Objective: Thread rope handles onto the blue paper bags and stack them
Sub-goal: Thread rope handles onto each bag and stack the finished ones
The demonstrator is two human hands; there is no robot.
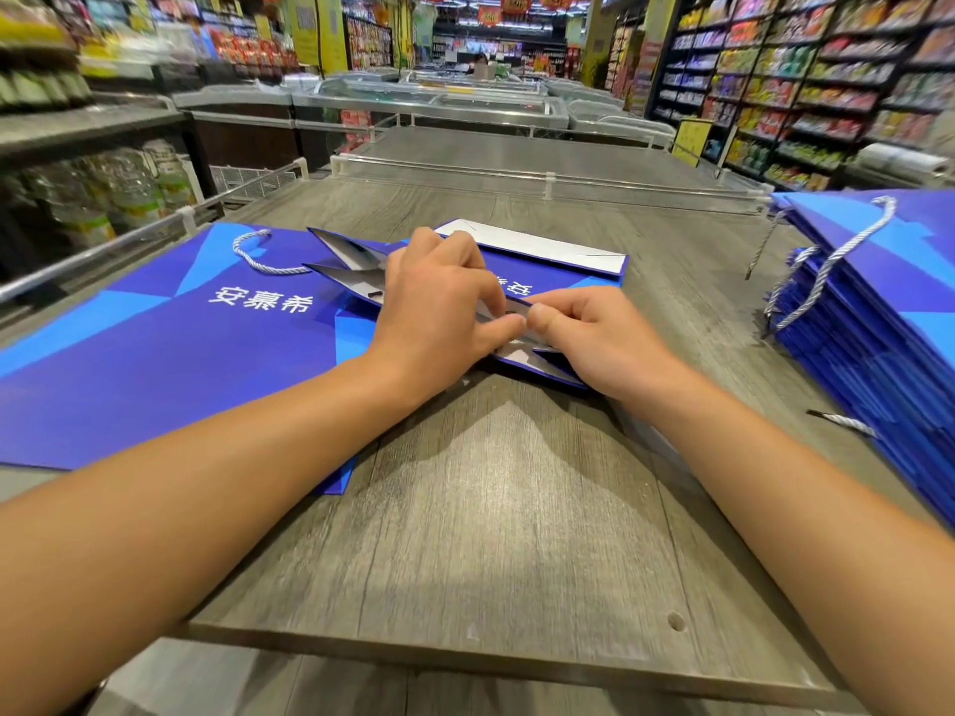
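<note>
On the table [506,509] before me, my left hand [439,307] and right hand [594,338] meet on a flat bag [558,281], another bag [155,354] lies left, a stack of bags [878,312] stands right

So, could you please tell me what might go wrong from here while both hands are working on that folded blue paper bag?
1. Both the left hand and right hand pinch the folded blue paper bag at one edge; a hard pull might tear or crease it.
2. The tall stack of blue paper bags leans at the grey wooden table's right side and could slide.
3. A loose white twisted rope end pokes out there and might snag.
</note>
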